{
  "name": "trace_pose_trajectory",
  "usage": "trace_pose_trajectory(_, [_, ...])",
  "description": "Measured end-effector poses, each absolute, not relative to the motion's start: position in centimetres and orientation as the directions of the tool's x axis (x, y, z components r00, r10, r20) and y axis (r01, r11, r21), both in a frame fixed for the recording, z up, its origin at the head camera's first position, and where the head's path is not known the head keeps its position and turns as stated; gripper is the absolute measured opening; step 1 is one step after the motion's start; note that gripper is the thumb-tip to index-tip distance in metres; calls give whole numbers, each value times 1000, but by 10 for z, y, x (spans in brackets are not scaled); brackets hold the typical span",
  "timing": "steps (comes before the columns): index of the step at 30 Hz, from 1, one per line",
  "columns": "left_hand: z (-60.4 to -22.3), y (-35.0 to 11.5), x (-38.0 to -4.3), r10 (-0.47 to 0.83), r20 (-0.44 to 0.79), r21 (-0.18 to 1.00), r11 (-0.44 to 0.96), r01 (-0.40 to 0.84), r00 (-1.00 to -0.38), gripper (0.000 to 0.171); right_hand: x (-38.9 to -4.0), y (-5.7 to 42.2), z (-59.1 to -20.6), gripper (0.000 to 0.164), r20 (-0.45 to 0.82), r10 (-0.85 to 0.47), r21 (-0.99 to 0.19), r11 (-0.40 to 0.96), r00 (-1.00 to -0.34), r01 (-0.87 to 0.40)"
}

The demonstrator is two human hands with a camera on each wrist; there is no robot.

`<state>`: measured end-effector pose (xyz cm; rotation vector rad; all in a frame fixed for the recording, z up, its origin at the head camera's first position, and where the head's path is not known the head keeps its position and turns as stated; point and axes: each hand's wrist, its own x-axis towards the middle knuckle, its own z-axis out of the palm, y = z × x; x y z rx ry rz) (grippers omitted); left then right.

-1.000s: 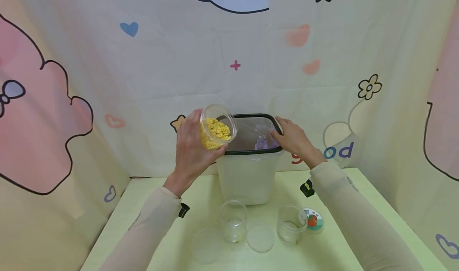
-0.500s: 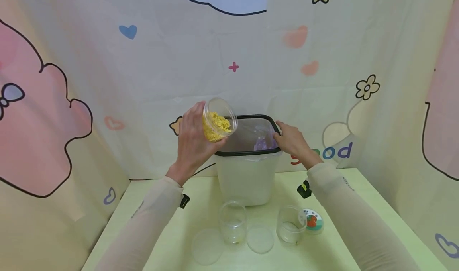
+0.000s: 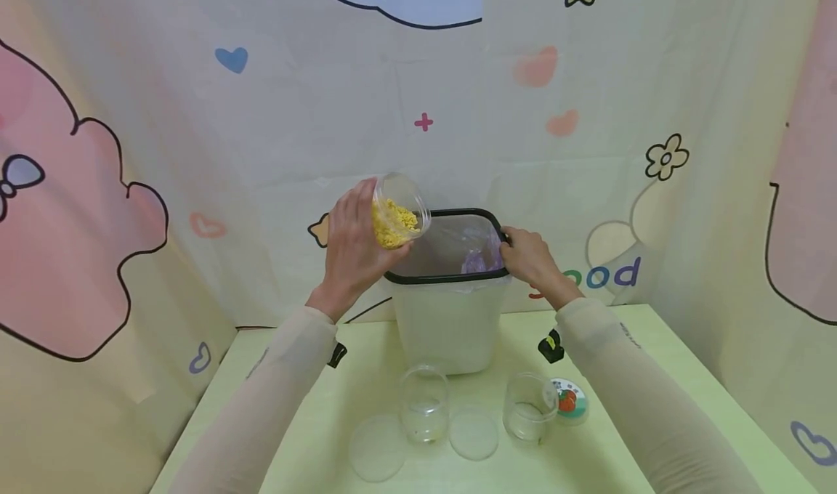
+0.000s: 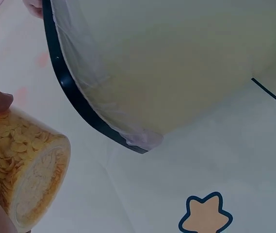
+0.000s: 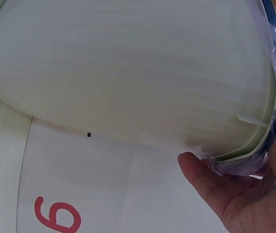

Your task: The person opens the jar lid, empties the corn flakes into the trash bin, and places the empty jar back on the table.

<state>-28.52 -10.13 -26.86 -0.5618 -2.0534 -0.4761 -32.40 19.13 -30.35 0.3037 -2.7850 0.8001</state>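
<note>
My left hand [image 3: 353, 243] grips a clear plastic jar [image 3: 400, 214] of yellow flakes, tilted with its open mouth toward the trash bin's left rim. The left wrist view shows the flakes [image 4: 19, 150] through the jar's wall, packed toward its base. The white trash bin [image 3: 447, 323] has a black rim and a pale purple bag liner [image 3: 480, 259] inside. At the bin's right side, my right hand [image 3: 528, 256] holds the rim. In the right wrist view, its fingers [image 5: 196, 170] are curled round the rim and liner.
On the table in front of the bin stand two clear jars, the left jar [image 3: 425, 407] and the right jar [image 3: 528, 410]. Two clear lids [image 3: 378, 448] lie flat nearby, and a printed lid [image 3: 570, 401] lies beside the right jar. A patterned cloth [image 3: 294, 131] hangs behind.
My left hand has raised the jar slightly and tipped its mouth further toward the bin. The flakes stay inside. My right hand remains at the bin's right rim, its fingers more curled.
</note>
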Motion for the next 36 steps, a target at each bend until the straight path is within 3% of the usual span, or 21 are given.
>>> trace_pose_trajectory(8, [-264, -94, -301, 248, 818, 69, 854, 516, -519, 102, -325, 189, -304, 49, 283, -134, -489, 831, -950, -263])
trace_pose_trajectory(21, [-260, -82, -313, 305, 792, -10, 873, 488, -528, 104, -324, 190, -301, 48, 294, -115, -473, 845, -949, -249])
trace_pose_trajectory(31, [-261, -88, -317, 337, 734, -67, 900, 430, -589, 104, -323, 185, -302, 49, 279, -117, -471, 848, -953, -242])
trace_pose_trajectory(36, [-263, -88, -320, 376, 721, -118, 894, 432, -582, 104, -322, 187, -302, 49, 286, -111, -470, 849, -952, -240])
